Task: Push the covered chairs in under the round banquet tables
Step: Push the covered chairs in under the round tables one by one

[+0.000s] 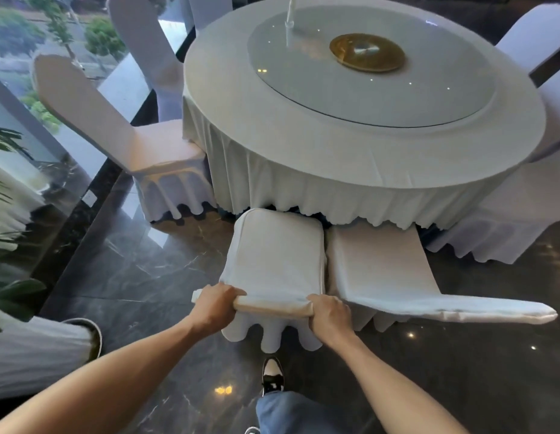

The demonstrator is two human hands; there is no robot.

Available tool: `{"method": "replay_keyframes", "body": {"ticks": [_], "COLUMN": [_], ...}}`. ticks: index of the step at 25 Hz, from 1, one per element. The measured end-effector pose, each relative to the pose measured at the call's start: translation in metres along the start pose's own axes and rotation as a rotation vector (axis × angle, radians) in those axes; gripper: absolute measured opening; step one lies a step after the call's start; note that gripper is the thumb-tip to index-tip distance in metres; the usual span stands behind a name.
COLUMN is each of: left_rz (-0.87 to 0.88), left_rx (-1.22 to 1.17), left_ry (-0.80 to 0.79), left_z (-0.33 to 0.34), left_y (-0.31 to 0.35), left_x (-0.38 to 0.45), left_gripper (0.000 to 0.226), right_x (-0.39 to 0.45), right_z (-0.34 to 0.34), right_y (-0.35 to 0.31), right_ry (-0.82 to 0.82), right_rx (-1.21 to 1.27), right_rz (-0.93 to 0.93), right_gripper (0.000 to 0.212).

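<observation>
While both hands hold the chair's top rail, everything turns on the line from that rail to the skirted worktop straight ahead.

Chair in hand: covered chair point(277, 255), its front edge already at the hem of the worktop point(350, 142) skirt, seat mostly out on the floor.
Left hand point(217, 303): closed over the left end of the backrest top.
Right hand point(328, 311): closed over the right end, about level with the left.
Axis: seat runs from the hands straight toward the near edge of the worktop, so a level forward shove looks right.
Neighbour chair point(382, 270): just beside on the right, nearly touching; drift that way risks snagging covers.
Left chair point(153, 151): well apart, at the worktop's left edge, seat not yet under.
</observation>
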State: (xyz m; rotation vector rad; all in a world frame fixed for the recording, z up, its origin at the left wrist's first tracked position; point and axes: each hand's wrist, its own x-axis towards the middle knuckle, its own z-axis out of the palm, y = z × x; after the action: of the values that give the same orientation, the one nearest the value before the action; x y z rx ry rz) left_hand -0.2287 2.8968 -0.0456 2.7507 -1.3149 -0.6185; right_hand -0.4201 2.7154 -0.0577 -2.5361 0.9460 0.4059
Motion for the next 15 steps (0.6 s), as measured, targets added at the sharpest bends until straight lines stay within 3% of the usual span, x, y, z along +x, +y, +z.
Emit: {"method": "replay_keyframes", "body": {"ticks": [7,11,15], "left_rz": [0.045,0.057,0.154], "left_rx": [-0.089,-0.055,-0.015], "left_ry": [-0.036,-0.056,-0.155], "left_z": [-0.017,-0.023,-0.032], "left_y": [-0.005,-0.003,0.011], "left_x": [0.058,0.076,0.085], "left_gripper": [0.029,0.022,0.014], "right_x": [0.053,0.068,0.062], "right_z": [-0.028,-0.045,-0.053], "right_y": [-0.001,0.010,0.028], "right_ry": [-0.006,-0.096,-0.157], "right_rx": [0.007,0.015,0.149], "right_rz": [0.047,0.030,0.017], "right_gripper": [0.015,0.019,0.035]}}
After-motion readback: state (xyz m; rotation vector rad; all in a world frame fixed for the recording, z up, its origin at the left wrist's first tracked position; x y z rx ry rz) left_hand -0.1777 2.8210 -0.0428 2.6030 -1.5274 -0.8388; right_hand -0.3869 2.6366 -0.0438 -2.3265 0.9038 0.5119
